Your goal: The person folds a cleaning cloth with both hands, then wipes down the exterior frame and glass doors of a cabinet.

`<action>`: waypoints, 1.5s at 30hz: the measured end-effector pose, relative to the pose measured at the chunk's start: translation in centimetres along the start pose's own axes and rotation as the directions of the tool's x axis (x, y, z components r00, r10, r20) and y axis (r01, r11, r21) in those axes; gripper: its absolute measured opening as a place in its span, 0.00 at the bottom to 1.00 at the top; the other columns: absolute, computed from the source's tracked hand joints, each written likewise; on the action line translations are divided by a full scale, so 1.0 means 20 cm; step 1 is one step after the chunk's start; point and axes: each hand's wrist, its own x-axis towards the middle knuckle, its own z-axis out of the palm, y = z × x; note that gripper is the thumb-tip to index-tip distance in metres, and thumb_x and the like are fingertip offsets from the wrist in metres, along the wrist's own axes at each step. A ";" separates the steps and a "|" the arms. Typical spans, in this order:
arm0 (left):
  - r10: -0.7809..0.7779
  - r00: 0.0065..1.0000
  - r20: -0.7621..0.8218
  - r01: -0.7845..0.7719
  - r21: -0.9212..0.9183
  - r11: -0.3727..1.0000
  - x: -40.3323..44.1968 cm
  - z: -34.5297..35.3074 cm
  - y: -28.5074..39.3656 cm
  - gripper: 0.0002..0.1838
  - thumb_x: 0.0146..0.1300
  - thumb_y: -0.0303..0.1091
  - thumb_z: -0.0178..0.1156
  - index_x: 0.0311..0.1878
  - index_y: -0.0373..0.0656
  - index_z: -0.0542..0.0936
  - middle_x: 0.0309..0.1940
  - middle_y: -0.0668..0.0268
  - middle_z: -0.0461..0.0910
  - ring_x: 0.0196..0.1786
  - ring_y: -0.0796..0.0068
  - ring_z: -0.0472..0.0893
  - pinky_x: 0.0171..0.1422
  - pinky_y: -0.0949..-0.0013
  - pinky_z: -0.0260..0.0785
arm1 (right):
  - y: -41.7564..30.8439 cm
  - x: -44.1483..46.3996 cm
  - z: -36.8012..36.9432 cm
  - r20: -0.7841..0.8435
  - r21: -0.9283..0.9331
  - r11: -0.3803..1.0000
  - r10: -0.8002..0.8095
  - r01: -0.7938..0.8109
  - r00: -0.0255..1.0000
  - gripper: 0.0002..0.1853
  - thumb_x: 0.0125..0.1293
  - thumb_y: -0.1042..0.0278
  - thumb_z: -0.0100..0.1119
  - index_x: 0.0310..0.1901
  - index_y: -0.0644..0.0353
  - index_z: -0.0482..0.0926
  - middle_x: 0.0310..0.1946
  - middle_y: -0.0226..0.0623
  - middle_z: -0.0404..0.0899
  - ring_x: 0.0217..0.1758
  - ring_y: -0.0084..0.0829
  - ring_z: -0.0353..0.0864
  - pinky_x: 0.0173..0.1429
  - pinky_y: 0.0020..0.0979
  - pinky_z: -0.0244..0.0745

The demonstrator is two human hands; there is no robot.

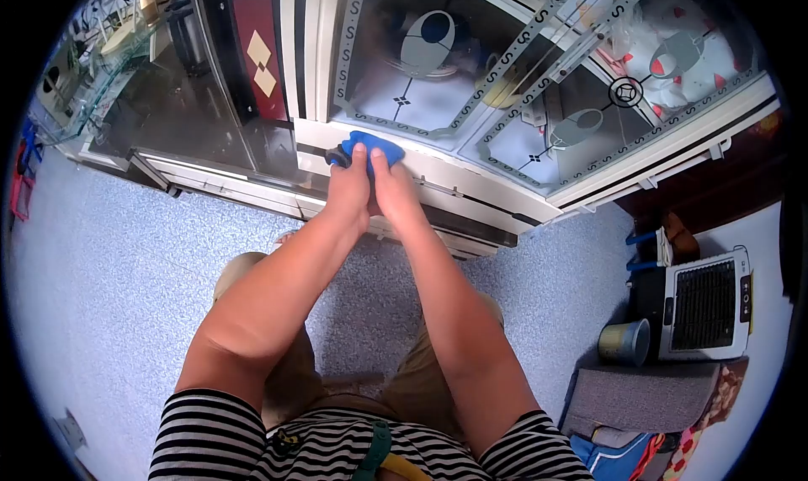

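A blue cloth is bunched up at the pale ledge below the glass doors of a cabinet. My left hand and my right hand are side by side and touching, both closed on the cloth with the thumbs on top of it. The fingers beneath are mostly hidden. A dark band is around my left wrist or hand, at the left side of the cloth; I cannot make out exactly what it is. Behind the patterned glass are several items.
At the right stand a white-framed appliance, a round tin and a grey padded item. A glass shelf and a dark counter are at the left. Speckled floor lies below my arms.
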 end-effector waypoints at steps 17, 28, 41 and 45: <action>0.096 0.995 0.034 -0.099 0.101 0.990 -0.03 0.00 0.01 0.35 0.72 0.55 0.54 0.71 0.39 0.59 0.61 0.51 0.71 0.59 0.56 0.75 0.51 0.49 0.76 | -0.05 -0.04 -0.02 -0.043 -0.018 0.999 -0.046 0.046 0.998 0.37 0.74 0.39 0.39 0.40 0.76 0.80 0.36 0.67 0.81 0.44 0.63 0.81 0.54 0.54 0.72; -0.031 0.994 -0.100 0.032 0.012 0.999 -0.06 0.01 0.03 0.26 0.74 0.45 0.54 0.63 0.33 0.65 0.57 0.49 0.74 0.55 0.57 0.79 0.54 0.57 0.75 | 0.08 -0.01 0.08 0.019 -0.028 1.000 0.015 -0.014 1.000 0.36 0.75 0.40 0.39 0.46 0.74 0.79 0.40 0.67 0.81 0.49 0.64 0.79 0.57 0.52 0.70; 0.123 0.992 0.004 -0.123 0.089 0.988 -0.05 0.03 0.02 0.36 0.73 0.54 0.54 0.72 0.39 0.57 0.66 0.48 0.66 0.64 0.51 0.72 0.52 0.42 0.75 | -0.02 -0.03 0.01 -0.028 -0.070 0.997 -0.015 0.013 1.000 0.37 0.75 0.39 0.38 0.43 0.75 0.80 0.38 0.67 0.81 0.48 0.64 0.80 0.56 0.53 0.72; -0.002 0.993 -0.120 0.002 0.003 1.000 -0.08 0.04 0.04 0.28 0.74 0.44 0.55 0.63 0.31 0.63 0.56 0.49 0.74 0.54 0.58 0.79 0.53 0.57 0.76 | 0.10 0.01 0.09 -0.013 0.011 0.999 -0.032 0.032 0.999 0.37 0.75 0.39 0.38 0.45 0.75 0.80 0.40 0.68 0.80 0.49 0.64 0.80 0.56 0.53 0.71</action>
